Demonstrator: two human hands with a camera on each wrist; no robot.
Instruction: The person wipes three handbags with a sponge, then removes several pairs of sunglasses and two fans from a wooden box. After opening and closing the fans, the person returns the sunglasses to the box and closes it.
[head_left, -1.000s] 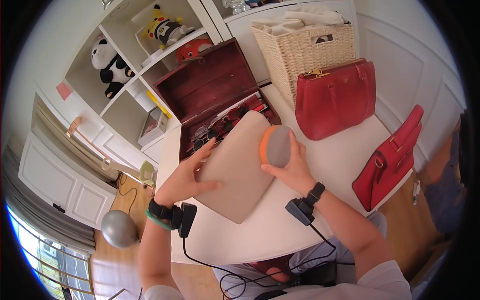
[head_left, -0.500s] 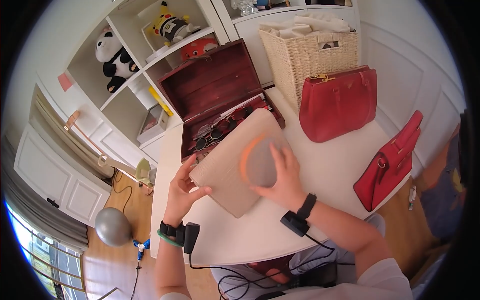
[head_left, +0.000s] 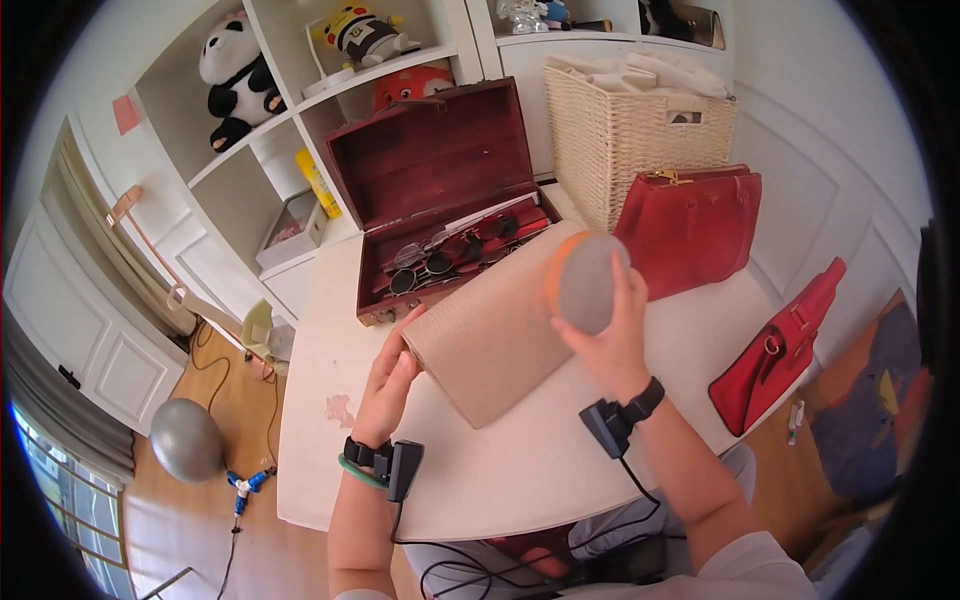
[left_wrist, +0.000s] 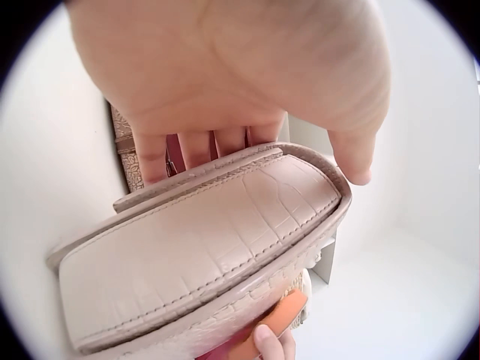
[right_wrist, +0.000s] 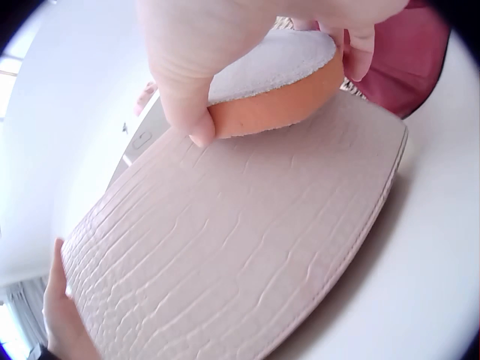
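Observation:
A beige crocodile-textured bag [head_left: 500,335] is tilted over the white table, its flat face toward me. At its left end my left hand [head_left: 388,385] holds the edge. In the left wrist view, the fingers [left_wrist: 196,148] go behind the bag's narrow side [left_wrist: 202,247], with the thumb at its corner. My right hand [head_left: 618,335] pinches a round sponge [head_left: 588,283], grey on top with an orange layer below. The right wrist view shows the sponge's orange side [right_wrist: 277,109] against the bag's face near its upper end, thumb and fingers on opposite sides.
An open dark-red case [head_left: 430,160] with several pairs of sunglasses [head_left: 440,262] stands behind the bag. A red handbag [head_left: 690,230] and a wicker basket [head_left: 640,145] are at the back right. Another red bag [head_left: 775,355] lies at the table's right edge.
The sponge went down and left across the bag's face, then back up to its upper right end. My left hand has shifted along the bag's left edge, and the head view has moved.

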